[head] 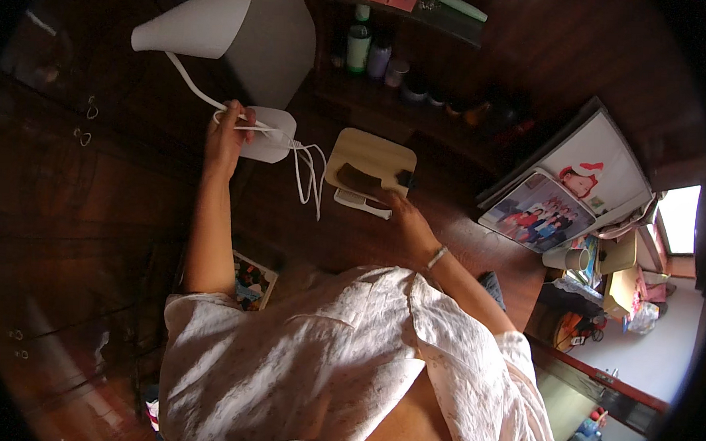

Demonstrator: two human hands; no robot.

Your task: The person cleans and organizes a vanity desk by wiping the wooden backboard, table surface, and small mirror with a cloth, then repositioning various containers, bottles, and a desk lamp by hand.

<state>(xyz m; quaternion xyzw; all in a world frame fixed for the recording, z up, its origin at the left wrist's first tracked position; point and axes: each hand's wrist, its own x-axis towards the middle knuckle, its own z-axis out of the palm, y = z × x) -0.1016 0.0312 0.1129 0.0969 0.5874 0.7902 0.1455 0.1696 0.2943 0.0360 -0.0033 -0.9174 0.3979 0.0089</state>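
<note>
A white desk lamp tilts at the upper left, with its cone shade (195, 23) raised and its square base (280, 121) near the dark wooden tabletop (269, 210). My left hand (228, 136) grips the lamp's neck, and its looped white cord (302, 170) hangs beside the base. My right hand (410, 220) has its fingers at the handle end of a dark comb (358, 177). Beneath the comb is a tan rounded rectangular panel (369, 146), with a small dark object (403, 177) at its right side. A white-handled hairbrush (360, 203) lies along the panel's near edge.
Behind the panel stand a green bottle (358, 47), a purple bottle (379, 60) and several jars. Framed photographs (539, 218) lean at the right, near a white cup (566, 258). Dark cabinet doors (79, 194) with ring pulls are on the left.
</note>
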